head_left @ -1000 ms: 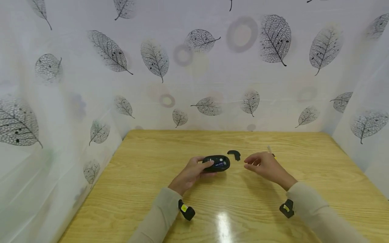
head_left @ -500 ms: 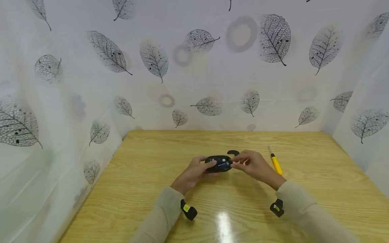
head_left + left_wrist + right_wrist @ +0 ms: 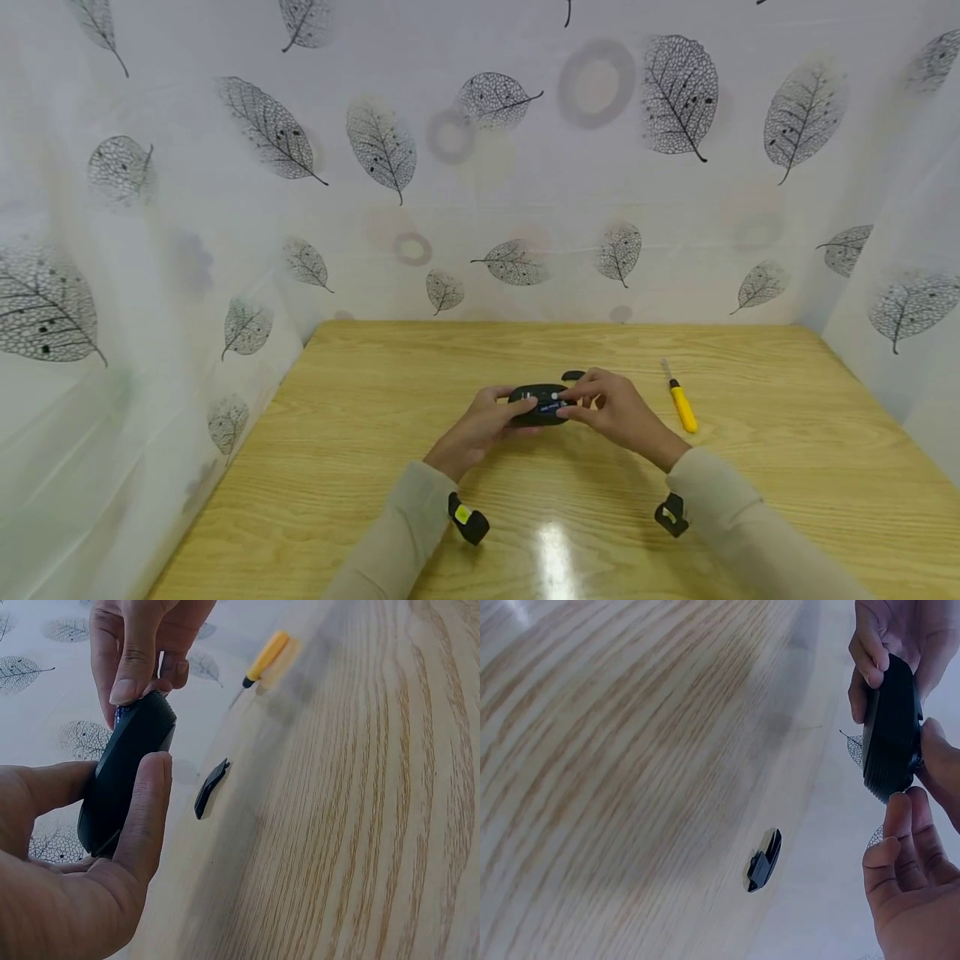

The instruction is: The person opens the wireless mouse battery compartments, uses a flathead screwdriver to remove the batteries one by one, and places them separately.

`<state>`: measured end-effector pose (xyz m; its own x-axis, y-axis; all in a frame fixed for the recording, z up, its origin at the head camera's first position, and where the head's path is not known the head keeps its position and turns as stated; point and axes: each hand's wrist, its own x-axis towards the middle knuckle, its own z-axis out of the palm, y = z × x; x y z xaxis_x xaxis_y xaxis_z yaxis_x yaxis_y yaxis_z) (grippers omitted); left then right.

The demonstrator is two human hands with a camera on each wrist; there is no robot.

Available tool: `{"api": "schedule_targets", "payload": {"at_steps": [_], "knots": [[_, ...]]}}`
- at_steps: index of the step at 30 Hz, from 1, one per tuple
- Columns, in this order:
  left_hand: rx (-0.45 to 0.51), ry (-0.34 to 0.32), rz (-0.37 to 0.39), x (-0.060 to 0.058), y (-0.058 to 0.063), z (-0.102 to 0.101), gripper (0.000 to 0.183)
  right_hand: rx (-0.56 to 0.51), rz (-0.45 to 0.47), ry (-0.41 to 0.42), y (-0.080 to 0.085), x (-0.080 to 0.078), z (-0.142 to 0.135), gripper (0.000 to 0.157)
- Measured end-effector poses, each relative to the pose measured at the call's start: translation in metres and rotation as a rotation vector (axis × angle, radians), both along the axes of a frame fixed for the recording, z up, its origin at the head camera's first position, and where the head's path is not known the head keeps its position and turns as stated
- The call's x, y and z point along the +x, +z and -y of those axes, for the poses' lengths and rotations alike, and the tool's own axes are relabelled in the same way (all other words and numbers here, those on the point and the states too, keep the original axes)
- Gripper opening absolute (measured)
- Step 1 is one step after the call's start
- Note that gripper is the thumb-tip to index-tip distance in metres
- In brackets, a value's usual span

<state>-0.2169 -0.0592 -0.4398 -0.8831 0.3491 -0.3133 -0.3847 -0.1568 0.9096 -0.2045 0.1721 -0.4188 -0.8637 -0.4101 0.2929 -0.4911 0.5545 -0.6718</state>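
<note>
A black computer mouse (image 3: 534, 419) is held bottom up over the table, its battery compartment uncovered and a blue battery (image 3: 548, 409) showing inside. My left hand (image 3: 480, 421) grips the mouse by its left end, thumb across the underside and fingers beneath. From the right, my right hand (image 3: 618, 412) pinches at the battery's end with thumb and index finger, hiding that end. In the left wrist view, the right thumb presses right at the blue battery. A black curved cover (image 3: 765, 862) lies on the table behind the mouse, partly hidden by the right hand in the head view.
On the wooden table (image 3: 375, 358), a screwdriver (image 3: 681, 406) with a yellow handle lies to the right of the right hand. A whitish leaf-patterned curtain (image 3: 525, 183) stands behind the table and along both sides.
My right hand has moved left from beside the mouse onto its battery end, uncovering the screwdriver and covering part of the black cover. The left hand and mouse have shifted slightly right.
</note>
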Motion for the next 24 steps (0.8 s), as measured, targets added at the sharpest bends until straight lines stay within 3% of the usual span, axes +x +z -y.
{"api": "schedule_targets", "payload": {"at_steps": [24], "knots": [[-0.017, -0.018, -0.02, 0.0018, -0.002, 0.0016, 0.063, 0.038, -0.019, 0.018, 0.0073, -0.0008, -0.0079, 0.013]]}}
